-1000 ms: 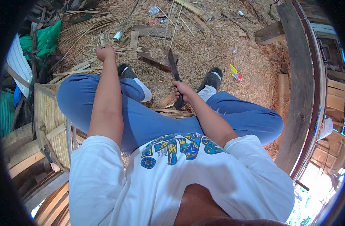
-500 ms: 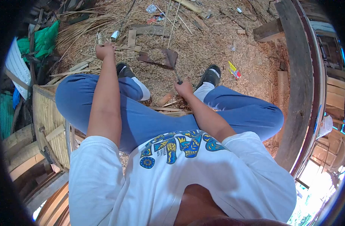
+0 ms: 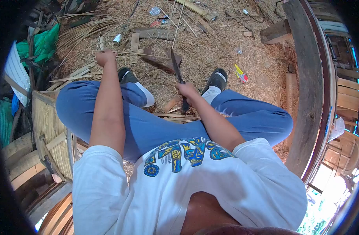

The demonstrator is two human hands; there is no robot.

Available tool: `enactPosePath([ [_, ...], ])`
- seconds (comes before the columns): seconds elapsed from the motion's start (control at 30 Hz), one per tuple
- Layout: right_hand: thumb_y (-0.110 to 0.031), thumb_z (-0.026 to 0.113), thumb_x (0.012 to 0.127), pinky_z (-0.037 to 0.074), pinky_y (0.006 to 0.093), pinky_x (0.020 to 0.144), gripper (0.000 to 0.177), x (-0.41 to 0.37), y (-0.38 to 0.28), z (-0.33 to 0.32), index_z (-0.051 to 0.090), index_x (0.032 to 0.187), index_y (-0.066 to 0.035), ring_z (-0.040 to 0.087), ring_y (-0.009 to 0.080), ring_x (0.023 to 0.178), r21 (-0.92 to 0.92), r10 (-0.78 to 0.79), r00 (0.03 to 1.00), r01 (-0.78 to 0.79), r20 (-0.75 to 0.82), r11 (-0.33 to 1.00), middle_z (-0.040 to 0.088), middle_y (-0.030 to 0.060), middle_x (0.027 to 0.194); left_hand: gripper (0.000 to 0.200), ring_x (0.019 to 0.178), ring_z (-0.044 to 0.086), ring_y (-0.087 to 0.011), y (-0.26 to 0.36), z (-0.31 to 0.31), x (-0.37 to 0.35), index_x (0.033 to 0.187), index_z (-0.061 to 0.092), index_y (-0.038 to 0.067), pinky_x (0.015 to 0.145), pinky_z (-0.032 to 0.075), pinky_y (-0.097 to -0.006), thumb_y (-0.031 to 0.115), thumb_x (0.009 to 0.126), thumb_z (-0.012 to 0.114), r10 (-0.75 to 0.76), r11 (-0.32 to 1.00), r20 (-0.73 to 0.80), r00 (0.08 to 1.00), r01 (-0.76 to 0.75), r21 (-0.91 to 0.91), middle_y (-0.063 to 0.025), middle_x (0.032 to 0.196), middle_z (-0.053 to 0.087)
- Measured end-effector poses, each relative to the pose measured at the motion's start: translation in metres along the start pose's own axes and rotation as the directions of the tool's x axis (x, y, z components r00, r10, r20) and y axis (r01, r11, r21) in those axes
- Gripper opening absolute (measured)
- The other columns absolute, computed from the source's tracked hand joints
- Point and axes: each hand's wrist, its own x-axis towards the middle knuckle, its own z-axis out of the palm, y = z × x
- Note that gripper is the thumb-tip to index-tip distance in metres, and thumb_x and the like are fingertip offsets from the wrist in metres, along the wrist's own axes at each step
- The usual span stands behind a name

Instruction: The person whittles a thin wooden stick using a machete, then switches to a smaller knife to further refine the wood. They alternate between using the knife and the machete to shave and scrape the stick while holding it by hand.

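Note:
My left hand (image 3: 106, 58) is closed around a thin bamboo strip (image 3: 138, 53), which runs out to the right toward the knife. In my right hand (image 3: 188, 92), the fingers wrap the black handle of a knife (image 3: 176, 67). Its dark blade points away from me and overlaps a flat brown wooden block (image 3: 156, 60) on the ground. The strip's right end lies near the blade, over that block. Both hands are out in front of my bent knees, above the two shoes.
Wood shavings (image 3: 211, 47) cover the ground. Long thin strips (image 3: 85, 33) are heaped at the far left. A hammer (image 3: 46, 152) rests on a woven bamboo panel (image 3: 58, 137) at my left. A thick timber beam (image 3: 310, 86) runs along the right. A yellow-red wrapper (image 3: 241, 73) lies near my right shoe.
The knife has turned, so its blade now shows lengthwise and its handle end sticks out below my right hand. My left hand has shifted slightly left with the strip.

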Motion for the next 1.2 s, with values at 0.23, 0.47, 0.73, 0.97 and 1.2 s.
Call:
enactPosePath([
  [0.23, -0.042, 0.075, 0.081, 0.056, 0.0486, 0.078, 0.039, -0.044, -0.031, -0.003, 0.076, 0.089, -0.003, 0.071, 0.0425, 0.088, -0.387, -0.461, 0.828, 0.330, -0.320, 0.861, 0.073, 0.0247, 0.091, 0.020, 0.074, 0.074, -0.0330, 0.006, 0.001, -0.011, 0.098, 0.055, -0.007, 0.054, 0.068, -0.0425, 0.005, 0.093, 0.069, 0.054, 0.998, 0.045, 0.998, -0.055, 0.007, -0.0221, 0.096, 0.068],
  [0.47, -0.030, 0.071, 0.082, 0.049, 0.0427, 0.054, 0.032, 0.038, 0.062, 0.008, 0.068, 0.076, 0.001, 0.066, 0.0272, 0.058, -0.367, -0.193, 0.949, 0.093, -0.248, 0.926, 0.065, 0.0151, 0.063, 0.020, 0.074, 0.073, -0.0325, 0.018, -0.005, -0.025, 0.097, 0.053, -0.007, 0.056, 0.069, -0.0442, 0.005, 0.094, 0.069, 0.052, 0.997, 0.026, 0.998, -0.053, 0.048, -0.0218, 0.098, 0.067],
  [0.73, -0.023, 0.066, 0.081, 0.043, 0.0412, 0.045, 0.025, 0.009, 0.036, 0.002, 0.060, 0.071, -0.001, 0.057, 0.0231, 0.049, -0.236, -0.061, 0.986, 0.024, -0.152, 0.971, 0.060, 0.0119, 0.063, 0.025, 0.075, 0.074, -0.0349, -0.009, 0.003, 0.006, 0.097, 0.053, -0.008, 0.055, 0.068, -0.0448, 0.007, 0.092, 0.071, 0.031, 0.999, 0.048, 0.998, -0.031, -0.008, -0.0241, 0.101, 0.067],
  [0.97, -0.022, 0.063, 0.082, 0.041, 0.0424, 0.043, 0.025, 0.008, 0.035, 0.001, 0.057, 0.071, -0.001, 0.055, 0.0241, 0.047, -0.171, -0.029, 0.993, 0.008, -0.117, 0.985, 0.057, 0.0129, 0.061, 0.027, 0.072, 0.074, -0.0320, -0.016, 0.005, 0.004, 0.107, 0.059, -0.007, 0.054, 0.067, -0.0391, 0.003, 0.087, 0.074, 0.081, 0.997, 0.143, 0.986, -0.078, -0.020, -0.0220, 0.098, 0.070],
  [1.2, -0.017, 0.058, 0.081, 0.046, 0.0445, 0.049, 0.024, 0.016, 0.028, -0.004, 0.065, 0.079, 0.006, 0.061, 0.0288, 0.053, -0.383, -0.094, 0.988, 0.041, -0.121, 0.923, 0.064, 0.0169, 0.069, 0.022, 0.070, 0.074, -0.0303, -0.020, 0.006, 0.002, 0.107, 0.060, -0.005, 0.055, 0.066, -0.0374, -0.003, 0.087, 0.070, 0.047, 0.998, 0.179, 0.983, -0.039, -0.049, -0.0201, 0.098, 0.071],
])
